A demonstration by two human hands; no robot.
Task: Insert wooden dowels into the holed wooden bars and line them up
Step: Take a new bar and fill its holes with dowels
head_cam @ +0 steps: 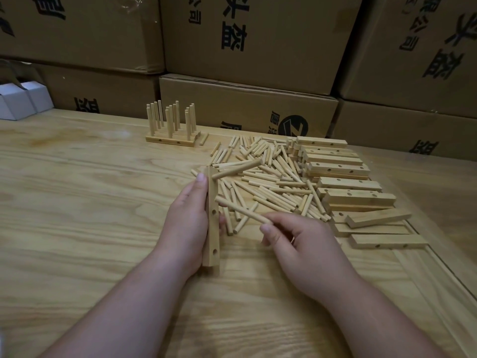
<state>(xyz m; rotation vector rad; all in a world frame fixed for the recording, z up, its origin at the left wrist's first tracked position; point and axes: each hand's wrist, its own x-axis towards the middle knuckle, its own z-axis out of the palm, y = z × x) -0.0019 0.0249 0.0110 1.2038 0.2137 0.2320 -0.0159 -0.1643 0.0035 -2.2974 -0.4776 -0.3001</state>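
Left hand (189,218) grips bar (212,223) upright; one dowel (236,169) seated. Right hand (304,244) pinches second dowel (242,211) at hole. Risk: skewed entry jams; bar tips toward table's right-edge pile (271,182).

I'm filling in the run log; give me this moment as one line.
left hand: holds holed bar | top dowel: seated | right hand: pinches second dowel at next hole | finished bars: lined up behind

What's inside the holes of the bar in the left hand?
One dowel sticks out of the top hole of the bar; two lower holes show empty. The right hand holds another dowel at the bar, its tip seating unclear.
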